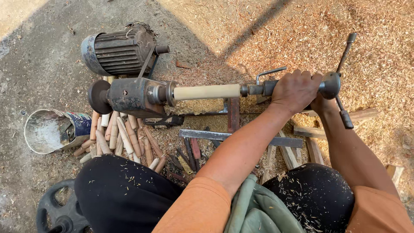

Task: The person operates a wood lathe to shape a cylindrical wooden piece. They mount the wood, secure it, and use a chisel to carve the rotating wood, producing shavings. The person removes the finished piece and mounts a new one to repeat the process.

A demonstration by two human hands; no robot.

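L hand [296, 89] was wrapped over the tailstock [267, 88] of a small ground-level lathe, fingers curled tight round the metal body. R hand [321, 103] sat just beside it, mostly hidden behind the L wrist; it lay against the tailstock's round hub [330, 85], but whether it was closed on it I couldn't tell. A crank handle [345, 77] crossed that hub, slanting up & down past the R hand. Away from the grip along the axis, a pale wooden blank [207, 92] was clamped between tailstock & headstock [129, 96]. Beyond the headstock stood a ribbed motor [120, 51]. Turned wooden pegs [123, 138] lay heaped below the headstock, w/ a tipped can [47, 129] next to them.
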